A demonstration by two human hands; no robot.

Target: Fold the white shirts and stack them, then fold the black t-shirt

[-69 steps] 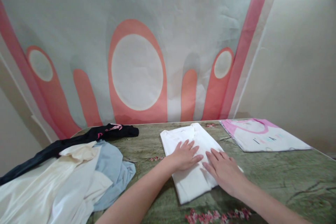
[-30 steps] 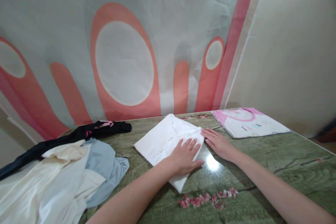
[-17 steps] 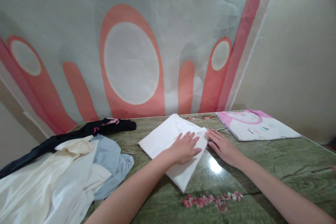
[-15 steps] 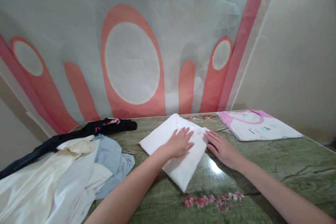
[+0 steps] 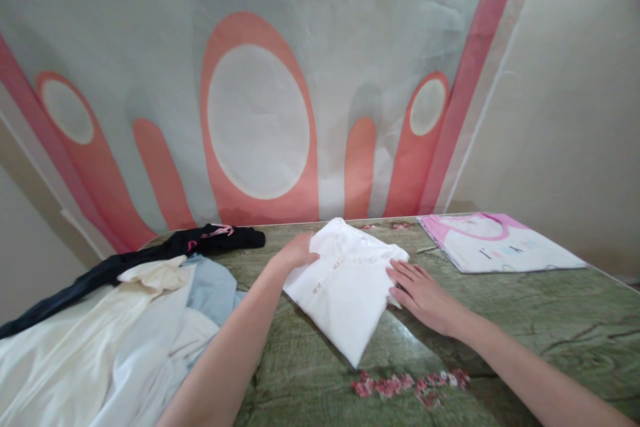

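A folded white shirt [image 5: 345,293] lies at an angle on the table in front of me, a corner towards me. Small shiny ornaments and a ruffled seam show on its upper face. My left hand [image 5: 296,253] is at the shirt's upper left edge, thumb stretched onto the fabric and apart from the fingers, which are partly hidden. Along the right edge, my right hand [image 5: 423,293] rests open, fingertips touching the cloth.
A folded white-and-pink shirt [image 5: 520,247] lies at the right back. Loose cream and white clothes [image 5: 120,347], a light blue garment [image 5: 213,287] and a black garment [image 5: 165,250] are heaped on the left. The wood-patterned table [image 5: 525,320] meets a patterned wall hanging [image 5: 255,210].
My left hand has moved from the middle of the white shirt to its left edge, uncovering the ornaments. The shirt has shifted slightly right; my right hand stays beside it.
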